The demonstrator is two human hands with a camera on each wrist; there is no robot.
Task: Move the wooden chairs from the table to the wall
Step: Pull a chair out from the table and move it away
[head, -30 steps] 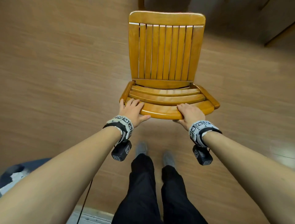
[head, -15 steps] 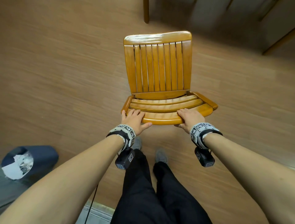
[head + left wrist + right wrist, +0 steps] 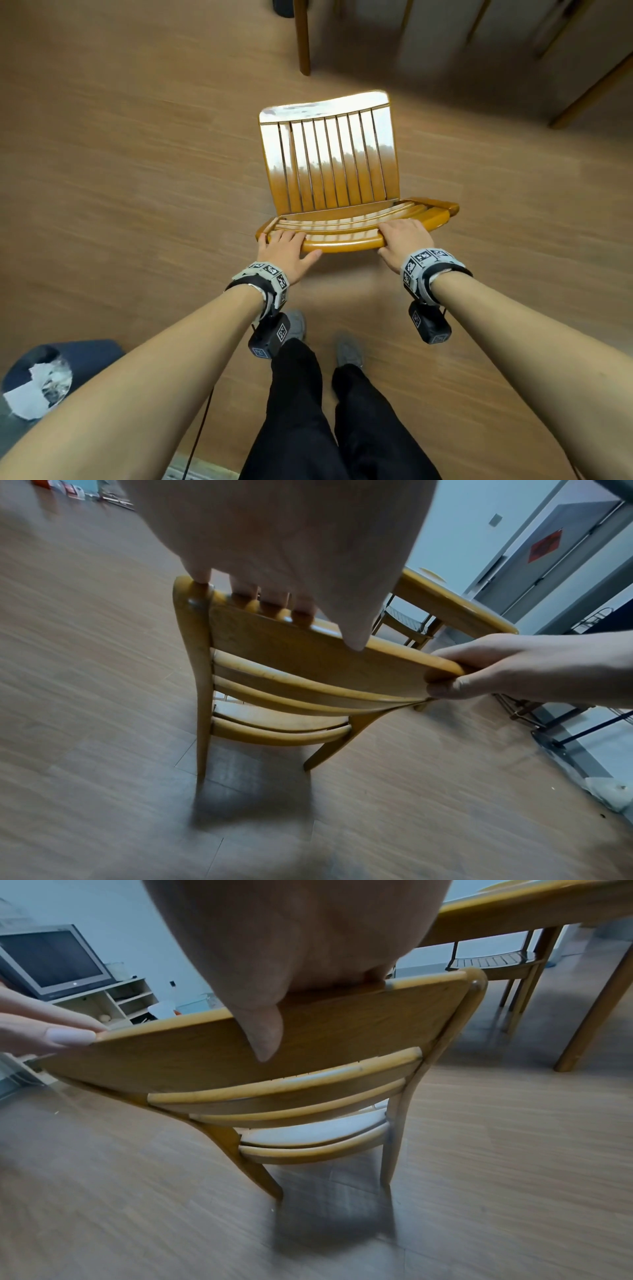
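The wooden chair point(image 3: 329, 178) is sitting in the middle of the head view on the wood floor point(image 3: 120, 154), its slatted seat catching a white glare toward the top of the frame and its curved top rail lying nearest the person. Both hands are gripping that rail. The left hand point(image 3: 284, 253) is clasping the rail's left end — in the left wrist view its fingers point(image 3: 270, 599) are curling over the top edge side by side, with the thumb lying down the near face. The right hand point(image 3: 400, 238) is wrapping the rail right of centre, fingers over the top and thumb point(image 3: 263, 1031) pressing down the near face of the board.

In the wrist views the chair's rear legs are reaching down to the floor; whether the feet are touching it I cannot tell, as those parts are blurred.

A wooden table point(image 3: 534, 909) is standing in the upper right of the right wrist view, with another chair point(image 3: 496, 961) tucked under it. A television point(image 3: 51, 961) is sitting on a shelf unit at the upper left of that view. A dark bin point(image 3: 51, 373) is showing at the lower left of the head view — paper is lying inside it.
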